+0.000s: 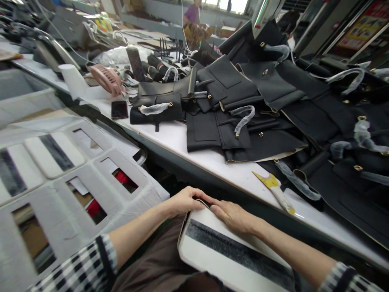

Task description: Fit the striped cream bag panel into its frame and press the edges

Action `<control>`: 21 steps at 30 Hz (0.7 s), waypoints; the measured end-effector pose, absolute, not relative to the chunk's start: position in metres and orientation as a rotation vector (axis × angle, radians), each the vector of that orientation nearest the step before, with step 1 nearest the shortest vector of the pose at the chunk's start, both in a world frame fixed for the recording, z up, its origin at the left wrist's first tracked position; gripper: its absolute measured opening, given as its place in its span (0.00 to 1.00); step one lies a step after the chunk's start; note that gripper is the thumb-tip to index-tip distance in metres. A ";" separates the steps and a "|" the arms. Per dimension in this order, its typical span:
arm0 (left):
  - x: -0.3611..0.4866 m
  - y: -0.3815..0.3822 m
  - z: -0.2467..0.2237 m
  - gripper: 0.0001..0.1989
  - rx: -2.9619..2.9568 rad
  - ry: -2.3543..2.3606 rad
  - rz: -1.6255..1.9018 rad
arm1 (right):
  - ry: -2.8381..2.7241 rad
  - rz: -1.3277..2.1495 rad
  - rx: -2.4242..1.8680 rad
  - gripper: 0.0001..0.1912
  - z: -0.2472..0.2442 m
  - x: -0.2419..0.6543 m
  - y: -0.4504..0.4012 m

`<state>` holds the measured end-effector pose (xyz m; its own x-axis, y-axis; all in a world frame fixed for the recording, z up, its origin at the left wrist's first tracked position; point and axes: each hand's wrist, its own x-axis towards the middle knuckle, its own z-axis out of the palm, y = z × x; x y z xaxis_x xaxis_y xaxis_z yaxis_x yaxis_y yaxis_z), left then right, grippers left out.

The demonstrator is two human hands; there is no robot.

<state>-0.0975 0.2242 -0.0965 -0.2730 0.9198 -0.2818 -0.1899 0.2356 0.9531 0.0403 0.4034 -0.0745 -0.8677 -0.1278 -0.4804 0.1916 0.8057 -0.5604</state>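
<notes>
A white panel with rounded corners and a wide black strip (pixel 240 247) lies tilted across my lap. At its far corner, my left hand (pixel 189 201) has the edge between thumb and fingers. My right hand (pixel 232 215) is bent over the far long edge beside it, its fingertips meeting those of my left hand. What the fingers do beneath the edge is hidden. Two similar white panels with dark strips, one of them whole in view (pixel 35 152), lie to my left on a grey-white covered surface with rectangular cutouts (pixel 121 207).
Ahead runs a long white table (pixel 170 144) piled with black leather bag pieces (pixel 225 85) with plastic-wrapped handles. A yellow-and-white tool (pixel 275 190) lies near its edge. Farther left are a phone (pixel 119 110), a pink fan (pixel 106 79) and a white cone (pixel 72 81). Someone in purple (pixel 192 14) is behind.
</notes>
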 end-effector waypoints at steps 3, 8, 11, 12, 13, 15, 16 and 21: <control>-0.107 0.229 -0.088 0.17 0.774 1.510 1.144 | 2.583 -0.728 -0.017 0.29 -0.076 0.040 0.401; -0.106 0.250 -0.083 0.12 0.946 1.702 0.903 | 2.609 -0.699 -0.030 0.29 -0.077 0.042 0.403; -0.107 0.260 -0.079 0.12 1.035 1.710 0.782 | 2.530 -0.799 0.007 0.29 -0.073 0.050 0.414; -0.109 0.263 -0.077 0.12 1.063 1.707 0.747 | 2.488 -0.854 0.028 0.29 -0.071 0.054 0.419; -0.111 0.265 -0.076 0.12 1.092 1.706 0.711 | 2.445 -0.912 0.049 0.30 -0.070 0.059 0.425; -0.116 0.272 -0.072 0.13 1.139 1.700 0.618 | 2.367 -1.016 0.091 0.29 -0.067 0.071 0.437; -0.118 0.276 -0.070 0.13 1.154 1.693 0.564 | 2.338 -1.056 0.111 0.29 -0.066 0.078 0.444; -0.126 0.293 -0.068 0.14 1.131 1.630 0.384 | 2.248 -1.123 0.240 0.28 -0.061 0.118 0.479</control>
